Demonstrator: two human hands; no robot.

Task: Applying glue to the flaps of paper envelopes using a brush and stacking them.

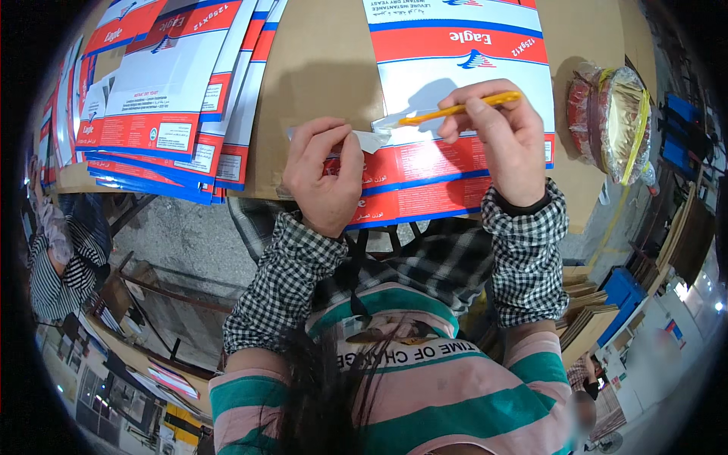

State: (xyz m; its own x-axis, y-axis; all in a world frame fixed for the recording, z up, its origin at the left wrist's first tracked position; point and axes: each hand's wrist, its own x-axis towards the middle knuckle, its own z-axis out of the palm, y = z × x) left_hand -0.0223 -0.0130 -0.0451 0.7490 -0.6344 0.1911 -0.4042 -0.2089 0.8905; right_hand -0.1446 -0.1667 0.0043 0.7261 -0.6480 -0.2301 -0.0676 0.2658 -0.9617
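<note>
A flat printed carton sheet (432,163) in red, white and blue lies on the brown cardboard-covered table before me. My right hand (500,125) is closed around a slim yellow-orange stick-like tool (459,111), held nearly level above the sheet. Its pale, thin tip points left; whether it is a blade or a brush I cannot tell. My left hand (327,171) has its fingers curled at the sheet's left edge, pinching a small white paper piece (371,142). That piece's end reaches close below the tool's tip. The left fingertips are partly hidden.
Overlapping stacks of similar carton sheets (163,114) cover the table's left part. A large roll of clear and yellow tape (623,125) lies on the right. The table's near edge (258,189) runs just before my body. Another person in stripes (64,265) is at the far left.
</note>
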